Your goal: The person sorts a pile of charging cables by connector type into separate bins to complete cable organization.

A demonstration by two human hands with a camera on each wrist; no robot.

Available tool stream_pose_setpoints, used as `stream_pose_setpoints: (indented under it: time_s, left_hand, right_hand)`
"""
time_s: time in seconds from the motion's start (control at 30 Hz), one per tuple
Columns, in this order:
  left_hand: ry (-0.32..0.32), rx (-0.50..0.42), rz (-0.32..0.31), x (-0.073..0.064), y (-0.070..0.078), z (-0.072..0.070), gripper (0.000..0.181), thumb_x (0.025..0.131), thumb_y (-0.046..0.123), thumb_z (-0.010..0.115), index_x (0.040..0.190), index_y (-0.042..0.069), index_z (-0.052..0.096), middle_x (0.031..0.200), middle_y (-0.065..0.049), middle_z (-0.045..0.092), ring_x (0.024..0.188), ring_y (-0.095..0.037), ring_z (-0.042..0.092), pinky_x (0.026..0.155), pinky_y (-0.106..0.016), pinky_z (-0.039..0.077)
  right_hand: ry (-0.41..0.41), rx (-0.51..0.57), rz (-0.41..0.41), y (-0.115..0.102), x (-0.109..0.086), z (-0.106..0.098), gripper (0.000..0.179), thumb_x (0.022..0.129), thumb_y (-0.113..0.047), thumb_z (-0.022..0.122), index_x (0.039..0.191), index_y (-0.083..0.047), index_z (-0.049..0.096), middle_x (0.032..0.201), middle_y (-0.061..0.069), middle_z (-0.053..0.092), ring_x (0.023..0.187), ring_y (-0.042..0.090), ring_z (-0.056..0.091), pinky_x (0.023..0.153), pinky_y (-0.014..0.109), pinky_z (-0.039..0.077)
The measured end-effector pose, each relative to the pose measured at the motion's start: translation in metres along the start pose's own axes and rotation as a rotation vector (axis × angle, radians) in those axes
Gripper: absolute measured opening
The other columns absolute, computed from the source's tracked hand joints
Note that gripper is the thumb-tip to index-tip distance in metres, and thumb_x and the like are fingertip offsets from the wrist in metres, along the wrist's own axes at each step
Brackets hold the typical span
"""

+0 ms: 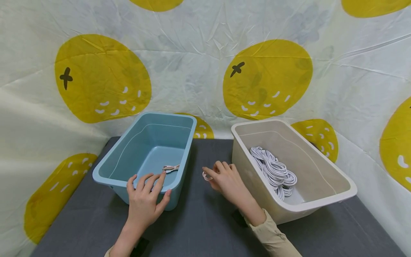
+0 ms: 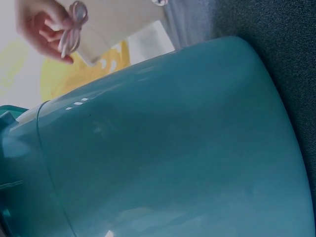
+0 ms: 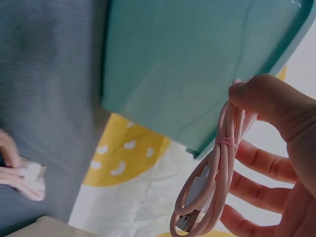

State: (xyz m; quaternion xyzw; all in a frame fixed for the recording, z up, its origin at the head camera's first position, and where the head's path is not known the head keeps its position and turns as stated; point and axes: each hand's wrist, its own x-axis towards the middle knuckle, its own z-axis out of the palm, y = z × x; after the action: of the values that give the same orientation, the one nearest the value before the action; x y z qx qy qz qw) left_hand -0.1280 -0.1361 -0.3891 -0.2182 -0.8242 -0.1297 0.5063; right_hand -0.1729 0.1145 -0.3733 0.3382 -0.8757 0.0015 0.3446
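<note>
Between the two bins my right hand (image 1: 226,180) pinches a coiled pink braided cable (image 3: 228,143) between thumb and index finger. The other fingers stand away from it. The coil is tied round its middle, and a USB plug (image 3: 190,215) shows inside its loop. My left hand (image 1: 144,200) is at the near rim of the blue bin (image 1: 110,181), its fingers spread over the edge. Inside that bin another tied cable (image 1: 171,168), pale pink and white, lies close to the left fingertips; contact cannot be told. The left wrist view shows mostly blue bin wall, not the left hand.
A beige bin (image 1: 308,164) stands to the right, with a heap of coiled white cables (image 1: 274,171) inside. Both bins rest on a dark grey tabletop (image 1: 205,228). Behind hangs a white cloth (image 1: 196,82) with yellow fruit prints.
</note>
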Motion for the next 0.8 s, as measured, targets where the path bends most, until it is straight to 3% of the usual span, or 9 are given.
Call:
stream_pose_setpoints:
  time_s: [0.43, 0.8]
  left_hand:
    - [-0.008, 0.010, -0.002, 0.001, 0.001, -0.002, 0.050, 0.091, 0.045, 0.036, 0.105, 0.007, 0.066, 0.086, -0.011, 0.064, 0.086, -0.030, 0.055, 0.083, -0.059, 0.028]
    - [-0.004, 0.015, 0.005, 0.001, 0.000, -0.001, 0.050, 0.091, 0.045, 0.036, 0.104, 0.007, 0.066, 0.086, -0.012, 0.064, 0.085, -0.031, 0.055, 0.083, -0.059, 0.028]
  right_hand:
    - [0.058, 0.035, 0.004, -0.001, 0.036, -0.013, 0.036, 0.076, -0.023, 0.069, 0.111, -0.028, 0.060, 0.081, 0.000, 0.051, 0.067, 0.014, 0.040, 0.059, 0.028, 0.031]
    - [0.099, 0.001, -0.057, -0.007, 0.077, -0.021, 0.034, 0.079, -0.025, 0.065, 0.113, -0.028, 0.060, 0.087, 0.000, 0.054, 0.074, 0.016, 0.047, 0.064, 0.030, 0.036]
